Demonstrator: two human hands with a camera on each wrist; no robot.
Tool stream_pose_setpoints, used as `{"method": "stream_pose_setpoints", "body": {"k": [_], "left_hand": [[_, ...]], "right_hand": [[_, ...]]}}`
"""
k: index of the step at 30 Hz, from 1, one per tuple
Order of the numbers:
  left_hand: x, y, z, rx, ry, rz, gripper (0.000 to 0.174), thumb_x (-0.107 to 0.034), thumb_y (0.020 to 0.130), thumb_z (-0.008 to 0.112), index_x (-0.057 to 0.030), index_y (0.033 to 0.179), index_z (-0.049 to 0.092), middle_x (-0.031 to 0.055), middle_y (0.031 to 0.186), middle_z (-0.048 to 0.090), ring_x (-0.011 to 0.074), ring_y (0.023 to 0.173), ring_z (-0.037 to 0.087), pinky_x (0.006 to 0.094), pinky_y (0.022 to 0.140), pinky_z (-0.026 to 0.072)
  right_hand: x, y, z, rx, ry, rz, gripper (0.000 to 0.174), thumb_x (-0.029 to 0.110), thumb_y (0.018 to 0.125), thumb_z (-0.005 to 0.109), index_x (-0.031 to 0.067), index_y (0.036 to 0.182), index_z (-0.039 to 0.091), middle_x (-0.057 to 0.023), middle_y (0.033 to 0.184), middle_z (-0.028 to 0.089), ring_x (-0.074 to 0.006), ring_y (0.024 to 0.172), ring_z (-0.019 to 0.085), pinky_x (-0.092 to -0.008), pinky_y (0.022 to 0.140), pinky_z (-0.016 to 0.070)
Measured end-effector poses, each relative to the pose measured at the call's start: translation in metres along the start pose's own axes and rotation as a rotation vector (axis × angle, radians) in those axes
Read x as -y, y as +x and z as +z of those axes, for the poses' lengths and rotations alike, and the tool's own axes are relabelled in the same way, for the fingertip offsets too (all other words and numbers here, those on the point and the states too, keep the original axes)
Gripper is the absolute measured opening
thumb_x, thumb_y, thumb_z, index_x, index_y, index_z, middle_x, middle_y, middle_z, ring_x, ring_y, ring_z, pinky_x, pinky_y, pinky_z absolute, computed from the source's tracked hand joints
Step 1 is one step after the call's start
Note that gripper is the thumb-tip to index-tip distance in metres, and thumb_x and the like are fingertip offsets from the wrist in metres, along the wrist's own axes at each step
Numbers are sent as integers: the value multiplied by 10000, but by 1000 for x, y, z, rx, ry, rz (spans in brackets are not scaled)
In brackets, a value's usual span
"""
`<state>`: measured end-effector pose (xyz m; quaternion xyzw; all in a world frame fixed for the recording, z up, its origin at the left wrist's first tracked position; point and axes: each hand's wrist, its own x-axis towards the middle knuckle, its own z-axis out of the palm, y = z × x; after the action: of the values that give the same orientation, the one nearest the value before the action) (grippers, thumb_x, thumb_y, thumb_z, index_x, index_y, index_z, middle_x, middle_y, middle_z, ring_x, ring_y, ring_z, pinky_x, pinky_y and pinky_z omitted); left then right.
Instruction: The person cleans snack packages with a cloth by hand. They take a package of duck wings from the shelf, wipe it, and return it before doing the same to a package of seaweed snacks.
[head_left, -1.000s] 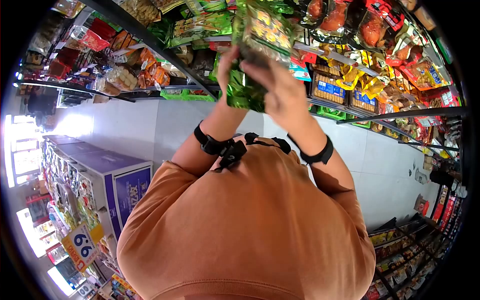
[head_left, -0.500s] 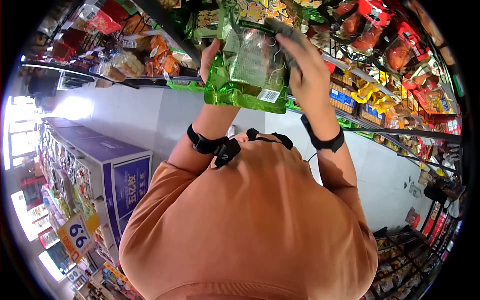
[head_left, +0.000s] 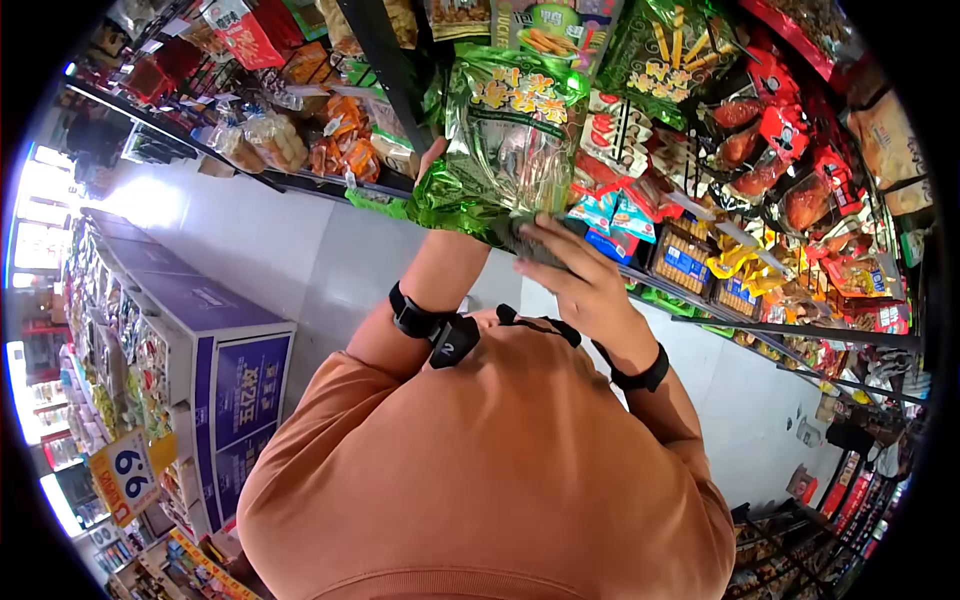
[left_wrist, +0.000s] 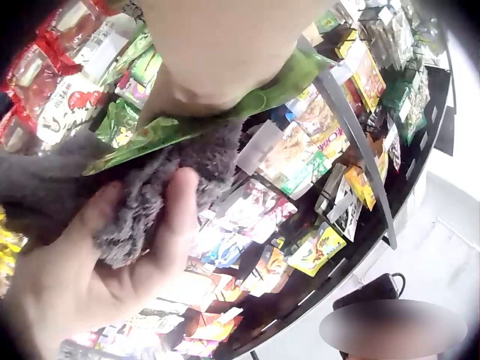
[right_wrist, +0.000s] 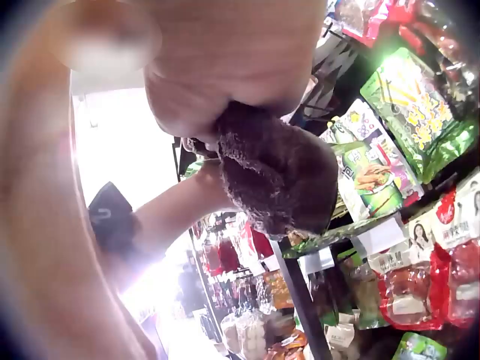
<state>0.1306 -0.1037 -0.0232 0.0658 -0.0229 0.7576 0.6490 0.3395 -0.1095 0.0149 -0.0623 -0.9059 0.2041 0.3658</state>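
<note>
Along the bottom edge of a green snack pack (head_left: 510, 135), gripped before the shelves (head_left: 384, 75) by the left hand (head_left: 432, 159), the right hand (head_left: 588, 288) clasps a grey cloth (left_wrist: 146, 199). It has shifted down from the printed front, suggesting wiping has reached this edge.

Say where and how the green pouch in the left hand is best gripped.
Probably pinch the green pouch by its left edge, coming from the left, where the left hand holds it: its broad printed face is toward the head camera, and the right hand holds a grey cloth at its lower edge.
</note>
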Motion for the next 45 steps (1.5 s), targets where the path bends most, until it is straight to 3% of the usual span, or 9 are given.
{"method": "stream_pose_setpoints", "body": {"k": [5,8,9,10,16,25,29,37,45], "left_hand": [[3,-14,53,-62,-2,53,517,-377,883,455,-45,1275,509,168,1145,613,343,1018,607,478,920,483],[17,-10,34,-131,1097,156,633,-401,893,528,-25,1385,397,147,1366,453,315,1217,481,452,1027,369],[12,-16,34,449,1538,461,682,-451,890,534,-57,1423,371,168,1470,318,340,1333,337,456,1091,261],[17,-20,34,562,1639,409,669,-465,894,520,-86,1427,379,184,1480,295,370,1349,294,477,1106,217],[-7,-12,28,844,2011,388,577,-428,931,468,-109,1410,423,182,1495,278,451,1347,265,557,1111,154],[-24,-24,61,676,2403,276,721,-420,748,732,-308,1396,433,121,1491,298,450,1373,222,703,1022,199],[-33,0,47,814,2524,167,708,-63,767,632,-365,1378,441,123,1456,340,399,1327,343,635,1003,329],[-44,58,35,577,2734,746,623,7,770,527,-400,1239,583,5,1333,484,326,1289,393,670,1018,272],[-36,63,22,247,3069,81,608,-25,760,584,-330,1286,554,-9,1426,427,302,1370,313,763,1015,139]], "right_hand": [[-10,-10,-3,-199,205,435,354,-59,786,525,25,1117,616,-143,1103,595,-251,964,603,-306,871,465],[-5,11,-10,-452,788,810,445,242,892,551,43,1283,478,-109,1174,573,-219,1013,584,-325,910,451],[-4,16,-10,-457,970,863,586,412,899,570,59,1341,421,-108,1202,567,-216,1017,586,-341,924,451],[-15,4,-1,-466,992,895,729,529,877,565,57,1390,354,-119,1223,554,-215,1097,560,-339,943,451],[1,23,16,-598,826,1105,637,215,868,661,-13,1372,345,-129,1292,501,-225,1142,528,-352,940,438],[-13,49,41,-964,997,1124,320,281,960,533,27,1154,551,-86,1064,626,-191,958,624,-337,836,510],[-11,44,38,-875,1047,1053,392,272,936,583,20,1225,501,-101,1133,596,-206,1010,611,-340,855,517],[-7,3,-2,-532,788,962,319,91,888,627,20,1194,575,-45,1100,599,-115,984,561,-250,855,458],[-41,-69,-47,-537,777,1033,269,64,893,615,34,1160,600,-34,1084,604,-104,953,559,-236,841,446]]}}
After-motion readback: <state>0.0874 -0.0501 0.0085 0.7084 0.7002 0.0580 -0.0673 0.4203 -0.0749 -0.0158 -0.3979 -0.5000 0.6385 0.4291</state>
